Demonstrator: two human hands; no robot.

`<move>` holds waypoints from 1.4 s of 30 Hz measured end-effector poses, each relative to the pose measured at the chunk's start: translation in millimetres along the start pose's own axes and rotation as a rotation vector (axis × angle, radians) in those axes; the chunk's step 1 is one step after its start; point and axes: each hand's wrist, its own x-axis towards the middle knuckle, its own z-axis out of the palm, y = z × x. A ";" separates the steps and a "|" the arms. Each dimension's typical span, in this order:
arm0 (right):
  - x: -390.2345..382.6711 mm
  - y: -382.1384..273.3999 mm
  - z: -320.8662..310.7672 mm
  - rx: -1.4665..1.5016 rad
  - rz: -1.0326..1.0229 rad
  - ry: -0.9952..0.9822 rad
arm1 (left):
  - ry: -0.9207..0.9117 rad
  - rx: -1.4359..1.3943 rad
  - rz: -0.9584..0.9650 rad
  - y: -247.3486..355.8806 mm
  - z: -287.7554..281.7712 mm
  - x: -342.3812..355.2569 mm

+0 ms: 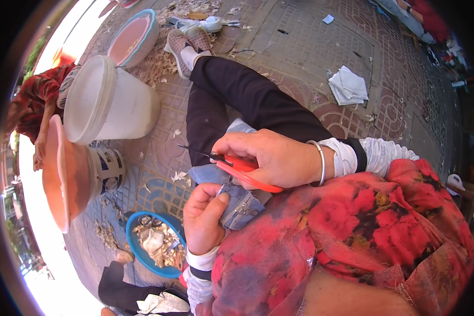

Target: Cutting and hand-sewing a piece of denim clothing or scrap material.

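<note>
My right hand (279, 158) is closed around red-handled scissors (250, 181), whose narrow dark blades point left, away from the palm. Just below them, my left hand (204, 218) pinches a piece of blue-grey denim (242, 208) with a metal zip along it. The denim lies at my lap against my red patterned top. The scissors' handles are close above the cloth. More blue-grey cloth (208, 174) shows behind the blades, over my dark trousers (258, 100). Part of the denim is hidden by my fingers.
At the left stand a white bucket (139, 102) and an orange basin (63, 179) on a printed bucket (108, 168). Another person's red sleeve (34, 100) reaches there. A blue basin (144, 265) holds scraps. White folded cloth (347, 87) lies on the paving.
</note>
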 end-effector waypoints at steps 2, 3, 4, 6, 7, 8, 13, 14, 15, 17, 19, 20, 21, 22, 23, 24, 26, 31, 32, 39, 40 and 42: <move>-2.7 -2.1 -2.7 0.102 0.121 -0.032 | -0.010 0.017 -0.017 -1.8 -2.5 1.4; -2.0 -4.2 -4.5 0.101 0.122 -0.031 | -0.020 0.036 -0.033 -2.3 -3.2 2.0; -0.5 -6.7 -7.3 0.044 0.129 -0.066 | -0.022 0.036 -0.033 -1.8 -3.3 2.1; -0.7 -5.4 -10.6 -0.011 0.136 -0.096 | 0.007 0.054 -0.078 1.2 0.5 1.5; -0.7 -0.5 -10.0 -0.012 0.110 -0.058 | 0.005 0.055 -0.078 2.5 2.1 0.3; -0.7 2.2 -10.4 -0.012 0.084 -0.020 | 0.000 0.066 -0.057 3.7 3.3 -1.5; -10.1 -18.0 -31.1 -0.250 0.037 0.002 | -0.007 0.031 0.016 3.7 0.1 -5.9; -13.6 -23.9 -36.7 -0.178 0.112 -0.145 | -0.001 0.025 0.031 2.9 -0.5 -6.1; -15.2 -26.4 -40.3 -0.107 0.187 -0.289 | 0.003 0.020 0.045 3.1 -0.8 -5.2; -17.8 -25.3 -40.2 -0.040 0.115 -0.413 | 0.010 0.027 0.048 3.6 -0.8 -6.1; -22.5 -30.8 -37.9 0.118 0.339 -0.598 | 0.013 0.032 0.050 3.9 -1.0 -6.6; -24.8 -30.4 -36.2 0.256 0.414 -0.629 | 0.016 0.034 0.050 4.2 -1.6 -6.7; -27.6 -28.0 -33.5 0.255 0.415 -0.628 | 0.017 0.037 0.050 4.5 -1.6 -6.8; -30.6 -24.1 -30.3 0.273 0.437 -0.601 | 0.016 0.036 0.051 4.7 -1.1 -6.9; -32.6 -21.9 -28.6 0.290 0.459 -0.574 | 0.018 0.043 0.056 4.8 -0.6 -6.9; -32.5 -21.0 -28.3 0.289 0.457 -0.577 | 0.021 0.051 0.062 5.4 -0.8 -6.9; -32.1 -20.0 -28.0 0.302 0.483 -0.568 | 0.020 0.057 0.066 5.8 -0.6 -7.4; -32.6 -16.1 -23.2 0.308 0.489 -0.562 | 0.018 0.080 0.068 5.5 0.1 -9.1; -32.8 -15.8 -22.6 0.319 0.516 -0.555 | 0.019 0.085 0.066 6.1 0.8 -9.5; -30.5 -18.3 -23.9 0.335 0.537 -0.563 | 0.030 0.061 0.069 6.2 1.7 -9.9; -29.3 -22.5 -24.8 0.352 0.587 -0.559 | 0.031 0.060 0.070 6.2 1.6 -9.9; -29.4 -21.0 -24.3 0.369 0.638 -0.555 | 0.029 0.065 0.078 6.3 1.9 -9.3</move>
